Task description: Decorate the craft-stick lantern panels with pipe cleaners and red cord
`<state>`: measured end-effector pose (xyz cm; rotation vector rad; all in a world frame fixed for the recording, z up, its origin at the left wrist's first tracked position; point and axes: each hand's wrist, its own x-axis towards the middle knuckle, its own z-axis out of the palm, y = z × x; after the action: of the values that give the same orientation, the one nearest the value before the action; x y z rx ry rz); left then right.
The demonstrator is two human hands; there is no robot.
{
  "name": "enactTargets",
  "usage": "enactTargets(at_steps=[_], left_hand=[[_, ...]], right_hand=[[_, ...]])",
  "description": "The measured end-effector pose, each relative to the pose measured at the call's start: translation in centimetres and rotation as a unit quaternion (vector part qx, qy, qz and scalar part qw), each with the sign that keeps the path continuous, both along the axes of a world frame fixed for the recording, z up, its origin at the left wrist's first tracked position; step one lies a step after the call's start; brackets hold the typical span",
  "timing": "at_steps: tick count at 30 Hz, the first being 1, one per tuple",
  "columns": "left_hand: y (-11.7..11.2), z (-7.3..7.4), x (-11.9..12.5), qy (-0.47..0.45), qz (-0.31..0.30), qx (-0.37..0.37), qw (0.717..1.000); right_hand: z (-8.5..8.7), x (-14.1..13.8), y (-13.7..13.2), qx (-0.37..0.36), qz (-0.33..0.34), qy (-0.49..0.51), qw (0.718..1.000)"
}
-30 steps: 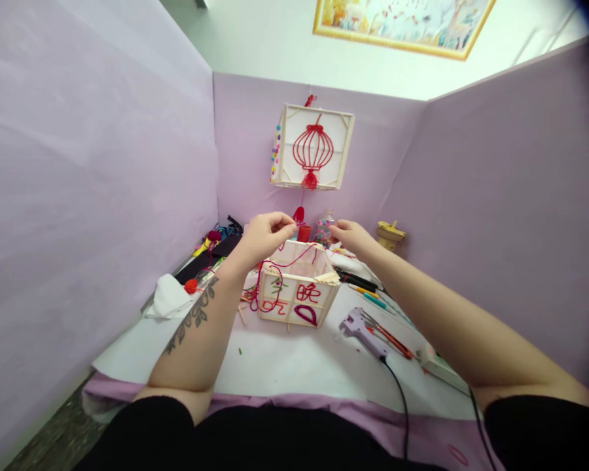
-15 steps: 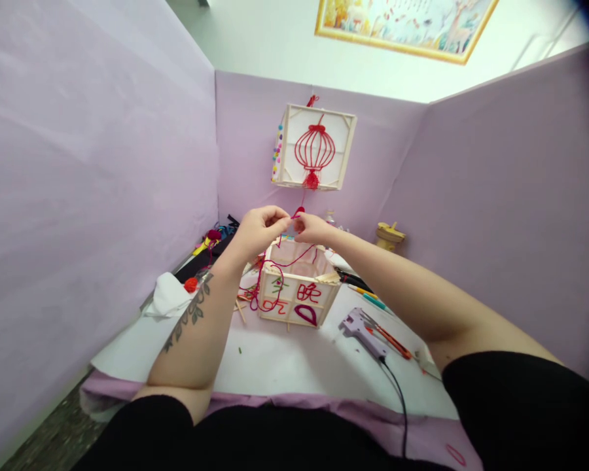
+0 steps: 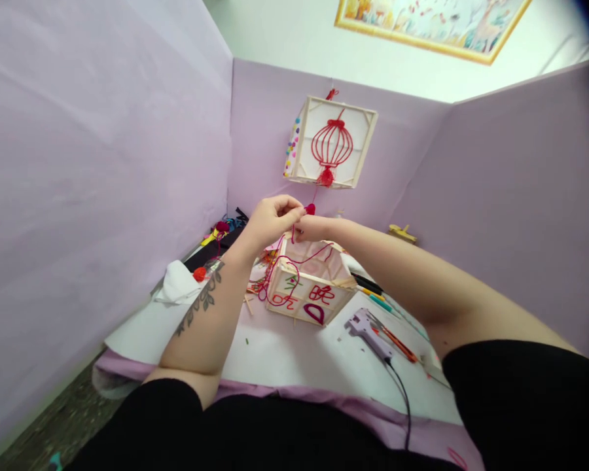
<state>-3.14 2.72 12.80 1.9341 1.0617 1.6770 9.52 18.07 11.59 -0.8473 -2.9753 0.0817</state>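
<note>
My left hand (image 3: 279,219) pinches a thin strand of magenta yarn (image 3: 293,233) above the lower box. Close beside it, my right hand (image 3: 310,229) has its fingers curled at the same yarn; its fingertips are partly hidden. The yarn trails down in loops over an open-topped white box lantern (image 3: 302,302) with a wooden stick frame and red, green and purple yarn characters. Above my hands hangs a second box lantern (image 3: 363,140) bearing a red lantern shape and tassel, with coloured pompoms on its side. Just under it a magenta bundle (image 3: 309,209) shows behind my fingers.
On the right of the table lie a lilac glue gun (image 3: 370,333) with a black cable, an orange-handled tool (image 3: 397,343) and pens (image 3: 380,302). White cloth (image 3: 177,282), an orange pompom (image 3: 199,274) and craft scraps are at left. Lilac panels (image 3: 495,176) enclose three sides.
The view has shifted, so everything sits slightly further right. My right hand has dropped a little below my left, its fingers turned downward, and the yarn end now hangs between them.
</note>
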Motion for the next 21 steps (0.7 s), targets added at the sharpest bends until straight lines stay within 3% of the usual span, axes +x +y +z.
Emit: enactTargets(at_steps=[6,9,13,17,21], left_hand=[[-0.8,0.2,1.1,-0.029,-0.030,0.047,0.998],[-1.1,0.1,1.9,-0.033,-0.033,0.057,0.997],[-1.1,-0.3,2.3,0.007,-0.038,0.048,0.998],[-1.2,-0.2,2.1,0.065,-0.028,0.024,0.997],[-2.1,0.3,1.9,0.120,-0.044,0.006,0.992]], right_hand=[[4.9,3.0,-1.6,0.115,-0.035,-0.013,0.993],[6.4,4.3,-2.9,0.164,-0.064,0.002,0.984],[5.7,5.5,-4.7,0.204,-0.108,0.012,0.973],[4.3,6.5,-6.1,0.194,-0.134,0.017,0.972],[3.8,7.6,-8.2,0.162,-0.126,0.047,0.977]])
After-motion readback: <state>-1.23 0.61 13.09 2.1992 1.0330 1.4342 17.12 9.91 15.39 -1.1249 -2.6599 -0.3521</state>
